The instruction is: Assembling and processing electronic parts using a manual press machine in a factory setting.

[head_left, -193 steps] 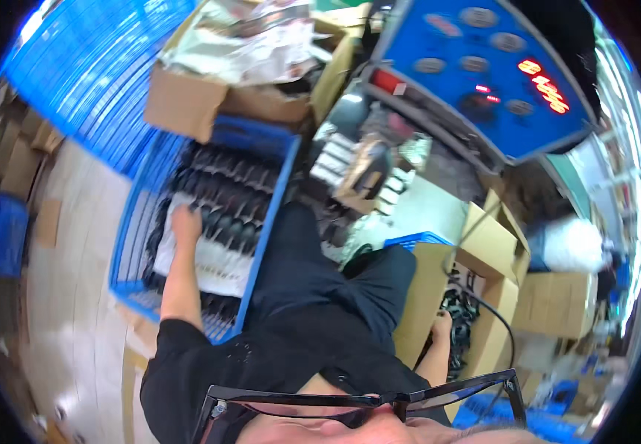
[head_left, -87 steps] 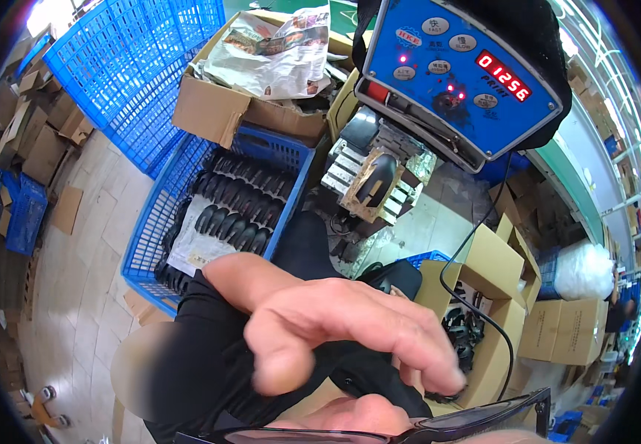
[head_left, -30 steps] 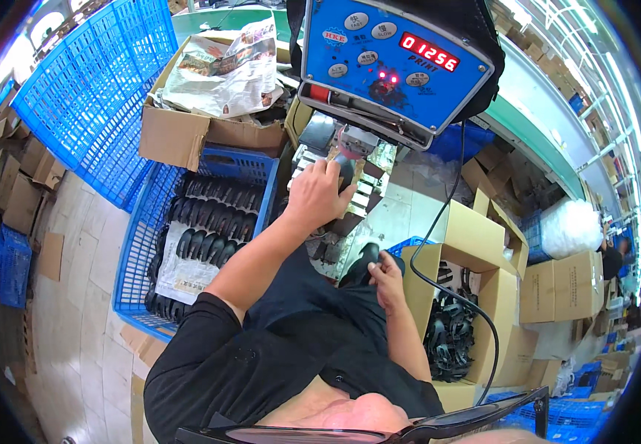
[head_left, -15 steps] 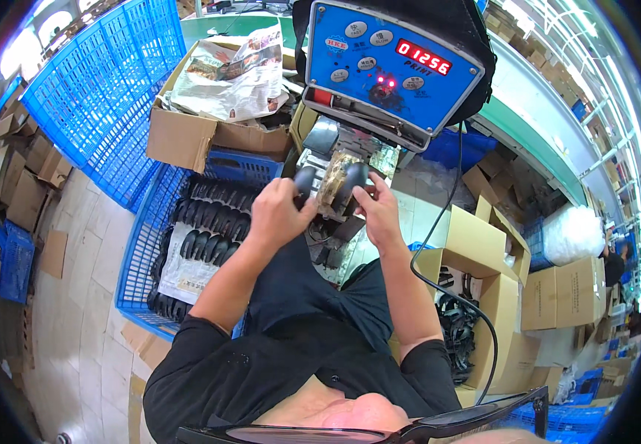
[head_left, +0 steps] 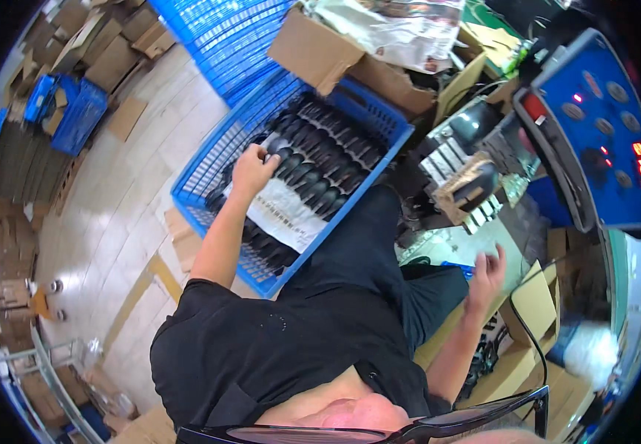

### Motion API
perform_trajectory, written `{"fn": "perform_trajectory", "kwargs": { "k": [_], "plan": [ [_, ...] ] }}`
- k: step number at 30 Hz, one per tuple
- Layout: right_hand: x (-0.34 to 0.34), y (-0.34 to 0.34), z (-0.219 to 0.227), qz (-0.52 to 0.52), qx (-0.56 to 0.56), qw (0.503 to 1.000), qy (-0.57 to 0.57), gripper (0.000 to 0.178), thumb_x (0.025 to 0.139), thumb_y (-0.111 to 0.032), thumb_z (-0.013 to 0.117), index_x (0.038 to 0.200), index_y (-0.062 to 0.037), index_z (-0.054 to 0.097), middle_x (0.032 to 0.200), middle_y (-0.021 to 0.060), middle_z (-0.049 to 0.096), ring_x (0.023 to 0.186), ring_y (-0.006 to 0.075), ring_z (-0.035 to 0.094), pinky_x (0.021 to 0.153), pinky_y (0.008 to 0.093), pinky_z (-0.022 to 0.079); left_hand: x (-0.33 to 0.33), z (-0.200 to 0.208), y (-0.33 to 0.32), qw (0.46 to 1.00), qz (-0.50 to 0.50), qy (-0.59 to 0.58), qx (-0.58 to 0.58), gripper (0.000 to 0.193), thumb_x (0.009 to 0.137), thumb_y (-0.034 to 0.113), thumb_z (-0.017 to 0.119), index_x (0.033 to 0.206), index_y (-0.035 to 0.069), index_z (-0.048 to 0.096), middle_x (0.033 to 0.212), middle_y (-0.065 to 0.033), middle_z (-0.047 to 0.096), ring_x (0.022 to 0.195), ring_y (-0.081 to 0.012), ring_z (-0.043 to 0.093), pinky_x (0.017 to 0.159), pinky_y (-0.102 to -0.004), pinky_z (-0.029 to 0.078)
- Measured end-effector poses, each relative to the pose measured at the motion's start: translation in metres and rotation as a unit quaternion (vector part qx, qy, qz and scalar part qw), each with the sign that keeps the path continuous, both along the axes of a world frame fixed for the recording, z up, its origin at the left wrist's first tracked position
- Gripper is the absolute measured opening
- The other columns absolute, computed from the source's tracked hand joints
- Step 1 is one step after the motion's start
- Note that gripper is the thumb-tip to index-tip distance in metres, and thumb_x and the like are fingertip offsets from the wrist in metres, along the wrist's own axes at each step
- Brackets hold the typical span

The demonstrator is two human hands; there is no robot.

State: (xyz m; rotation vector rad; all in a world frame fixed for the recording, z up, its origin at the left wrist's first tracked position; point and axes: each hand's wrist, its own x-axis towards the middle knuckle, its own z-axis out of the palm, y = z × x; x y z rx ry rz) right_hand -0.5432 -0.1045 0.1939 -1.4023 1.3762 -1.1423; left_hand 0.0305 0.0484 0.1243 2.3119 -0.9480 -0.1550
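My left hand (head_left: 252, 172) reaches into a blue plastic crate (head_left: 186, 201), its fingers closed on a small glossy black curved piece (head_left: 268, 156) at the end of a row. Several like black pieces (head_left: 313, 181) lie there in rows, with a white printed sheet (head_left: 282, 220) under some. My right hand (head_left: 487, 272) hovers beside the machine's base with its fingers apart, nothing visible in it. Another black curved piece (head_left: 481, 182) rests on the machine's fixture (head_left: 447, 194), away from both hands.
The machine's blue control panel (head_left: 601, 133) with red lit digits overhangs the right side. A carton (head_left: 313, 53) topped with newspaper stands behind the crate. At lower right, a black cable (head_left: 531, 333) crosses an open carton (head_left: 509, 374) of black parts.
The view has turned left. My left hand has carried a black piece from the machine to the crate. My right hand has let go of the piece on the fixture and drawn back.
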Motion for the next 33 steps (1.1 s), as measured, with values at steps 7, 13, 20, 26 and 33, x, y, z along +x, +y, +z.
{"fn": "perform_trajectory", "kwargs": {
  "k": [7,13,20,26,33],
  "plan": [
    [-0.189,0.072,-0.066,-0.138,0.118,0.953,0.244,0.046,0.1,-0.013,0.074,0.142,0.0009,0.061,0.115,0.0128,0.072,0.101,0.0202,0.068,0.092,0.0329,0.054,0.065,-0.059,0.027,0.991,0.044,-0.028,0.125,0.039,0.088,0.031,0.084,0.114,0.005,0.07,0.114,-0.0184,0.075,0.112,-0.0385,0.07,0.093,-0.0498,0.055],
    [-0.278,0.145,-0.138,-0.145,0.257,0.852,0.432,0.043,0.095,-0.022,0.079,0.127,0.0029,0.067,0.11,0.0141,0.074,0.097,0.0267,0.068,0.092,0.0393,0.054,0.078,-0.092,-0.013,0.988,-0.008,-0.041,0.149,0.038,0.088,0.026,0.085,0.116,0.006,0.069,0.117,-0.0182,0.072,0.117,-0.0389,0.066,0.101,-0.0491,0.054],
    [-0.275,0.17,-0.166,-0.191,0.302,0.917,0.177,0.032,0.097,-0.016,0.081,0.121,0.0018,0.068,0.102,0.0066,0.074,0.085,0.0152,0.065,0.078,0.0312,0.054,0.093,-0.128,-0.037,0.984,-0.025,-0.016,0.178,0.04,0.089,0.027,0.084,0.12,0.007,0.068,0.125,-0.018,0.07,0.122,-0.0408,0.064,0.103,-0.0503,0.053],
    [-0.269,0.171,-0.164,-0.222,0.257,0.907,0.251,0.032,0.091,-0.01,0.086,0.116,0.004,0.071,0.098,0.0081,0.076,0.083,0.0164,0.068,0.078,0.0306,0.056,0.063,-0.145,-0.041,0.995,0.002,-0.091,0.027,0.021,0.09,0.015,0.07,0.107,0.003,0.073,0.128,-0.0219,0.067,0.124,-0.0424,0.061,0.109,-0.0513,0.05],
    [-0.281,0.164,-0.154,-0.216,0.306,0.86,0.347,0.037,0.087,-0.004,0.085,0.12,0.0046,0.069,0.101,0.0113,0.077,0.088,0.0197,0.072,0.076,0.0356,0.059,-0.019,-0.13,-0.017,0.992,-0.076,-0.062,-0.074,0.018,0.087,0.013,0.074,0.102,0.003,0.072,0.125,-0.0217,0.067,0.122,-0.0421,0.062,0.107,-0.05,0.05]
  ]
}}
